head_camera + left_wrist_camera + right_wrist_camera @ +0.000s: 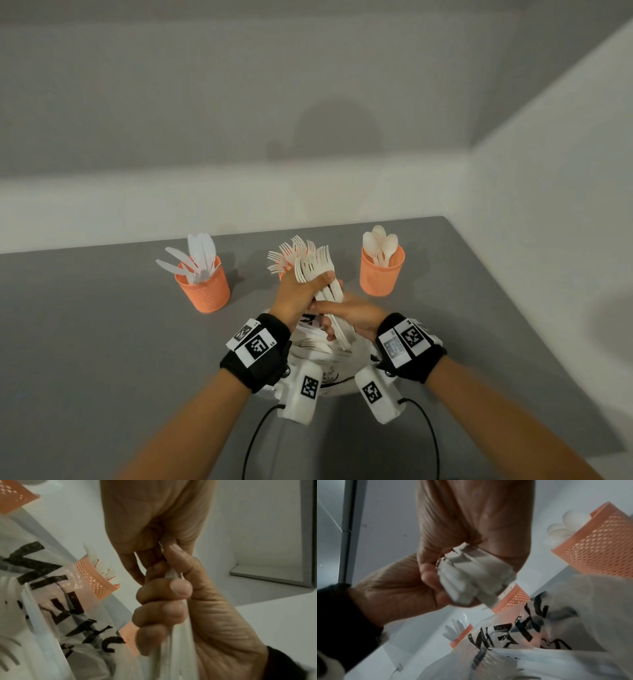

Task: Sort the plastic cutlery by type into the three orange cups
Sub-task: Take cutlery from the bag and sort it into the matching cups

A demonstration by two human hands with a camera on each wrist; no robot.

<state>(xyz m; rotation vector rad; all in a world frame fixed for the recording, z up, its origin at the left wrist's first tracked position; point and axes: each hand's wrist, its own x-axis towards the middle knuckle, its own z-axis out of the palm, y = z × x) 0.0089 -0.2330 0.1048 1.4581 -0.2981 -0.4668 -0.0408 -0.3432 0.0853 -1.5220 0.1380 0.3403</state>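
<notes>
Bundle of white plastic forks (320, 274) clasped by both hands above the grey surface (102, 342), left hand (301, 291) wrapping the necks, right hand (352, 313) closed round the handles, tines up before the middle orange cup (101, 580)

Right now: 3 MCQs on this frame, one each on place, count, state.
1. Which cup holds the spoons?
A. far-left cup
B. far-right cup
C. none

2. How many orange cups stand on the table?
A. two
B. three
C. five

3. What are both hands doing?
A. gripping a bundle of forks
B. resting flat
C. lifting a cup

Key: 1 B, spoon bowls rise from the right cup. 2 B, knife cup, partly hidden fork cup and spoon cup. 3 A, left hand and right hand wrap the forks.
</notes>
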